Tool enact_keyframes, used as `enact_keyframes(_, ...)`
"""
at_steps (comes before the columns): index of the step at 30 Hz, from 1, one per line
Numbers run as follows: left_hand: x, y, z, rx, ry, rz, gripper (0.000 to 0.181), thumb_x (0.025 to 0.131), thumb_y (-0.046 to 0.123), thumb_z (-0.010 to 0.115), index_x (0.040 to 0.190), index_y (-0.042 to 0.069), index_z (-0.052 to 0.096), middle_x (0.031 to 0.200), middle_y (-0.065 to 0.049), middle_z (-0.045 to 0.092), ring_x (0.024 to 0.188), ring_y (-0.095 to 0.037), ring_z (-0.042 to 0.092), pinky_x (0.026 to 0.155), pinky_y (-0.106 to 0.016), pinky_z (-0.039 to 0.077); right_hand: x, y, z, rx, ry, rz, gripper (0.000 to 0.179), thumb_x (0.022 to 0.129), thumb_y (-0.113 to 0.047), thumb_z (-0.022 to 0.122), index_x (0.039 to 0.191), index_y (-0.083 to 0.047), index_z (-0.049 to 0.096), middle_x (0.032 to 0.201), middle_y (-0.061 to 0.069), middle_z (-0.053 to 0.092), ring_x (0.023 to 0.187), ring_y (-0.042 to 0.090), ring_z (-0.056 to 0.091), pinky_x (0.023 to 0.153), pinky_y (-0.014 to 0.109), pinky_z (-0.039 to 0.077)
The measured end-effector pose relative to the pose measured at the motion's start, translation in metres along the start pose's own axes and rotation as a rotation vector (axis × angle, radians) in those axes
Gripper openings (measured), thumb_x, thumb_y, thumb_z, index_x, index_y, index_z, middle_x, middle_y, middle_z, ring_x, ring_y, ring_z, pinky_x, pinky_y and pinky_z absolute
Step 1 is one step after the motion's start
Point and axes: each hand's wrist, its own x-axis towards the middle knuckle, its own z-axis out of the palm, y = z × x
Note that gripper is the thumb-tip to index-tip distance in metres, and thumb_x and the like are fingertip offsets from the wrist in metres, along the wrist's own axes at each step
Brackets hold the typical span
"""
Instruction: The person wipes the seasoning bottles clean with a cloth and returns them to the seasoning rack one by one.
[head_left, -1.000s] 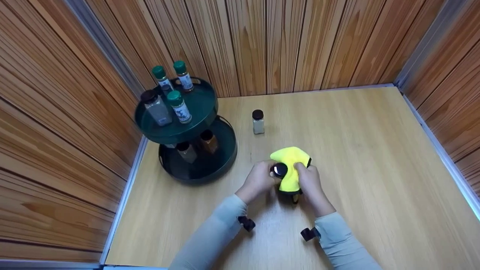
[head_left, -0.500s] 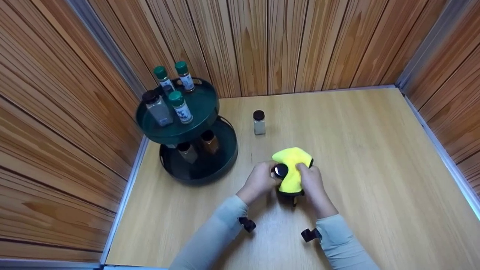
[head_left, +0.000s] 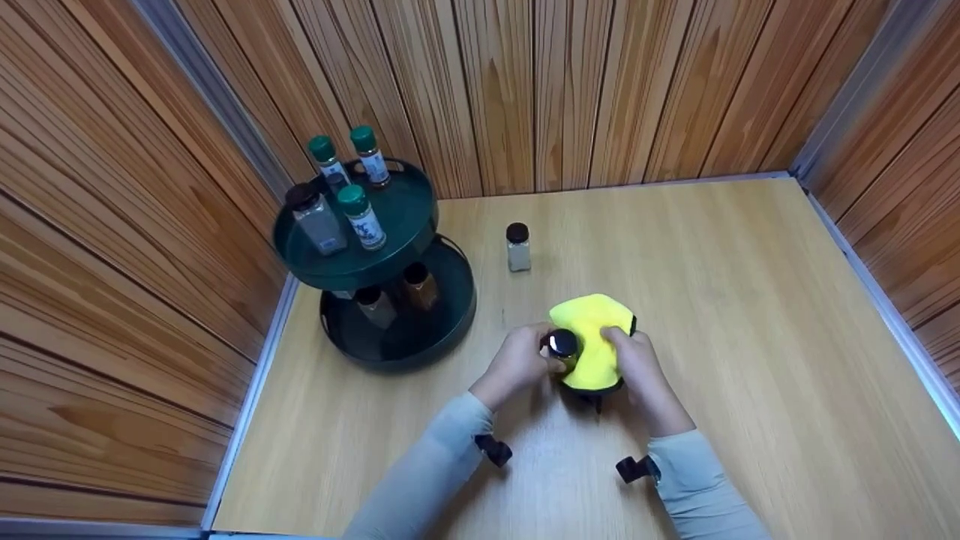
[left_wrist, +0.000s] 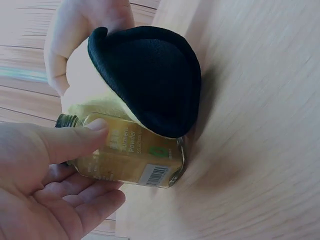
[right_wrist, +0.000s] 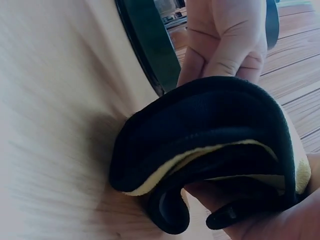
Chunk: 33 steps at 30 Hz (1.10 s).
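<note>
My left hand [head_left: 519,358] grips a glass spice jar [left_wrist: 132,152] by its upper part, thumb on one side and fingers on the other. Its label reads "Turmeric Powder", and a dark cap [head_left: 562,343] tops it. Against the jar's side lies a yellow cloth [head_left: 596,341] with a dark edge and a dark underside [left_wrist: 150,80]. My right hand [head_left: 636,371] pinches that cloth, its thumb on the yellow face; in the right wrist view the folded cloth hides most of its fingers.
A small dark-capped jar [head_left: 518,247] stands on the wooden table [head_left: 750,315] beyond the hands. At the left, a two-tier dark green round rack [head_left: 409,225] bears several spice jars. Wood-panelled walls [head_left: 585,90] enclose the back and sides.
My right hand has shifted slightly right with the cloth, which uncovers more of the jar beside the cap. The left hand stays nearly in place.
</note>
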Motion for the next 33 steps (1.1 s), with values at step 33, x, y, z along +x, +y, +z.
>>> enact_keyframes(33,-0.01,0.008,0.035,0.086,0.324,-0.179,0.062,0.076,0.042,0.09,0.116,0.007,0.058,0.105,-0.001,0.057,0.099,-0.015,0.056,0.09,-0.033,0.052,-0.015,-0.01,-0.015,0.083,0.106,-0.139,0.029,0.1,-0.024,0.056,0.1,0.004,0.062,0.076,0.0,0.071,0.068,0.014,0.069,0.065,0.028,0.056)
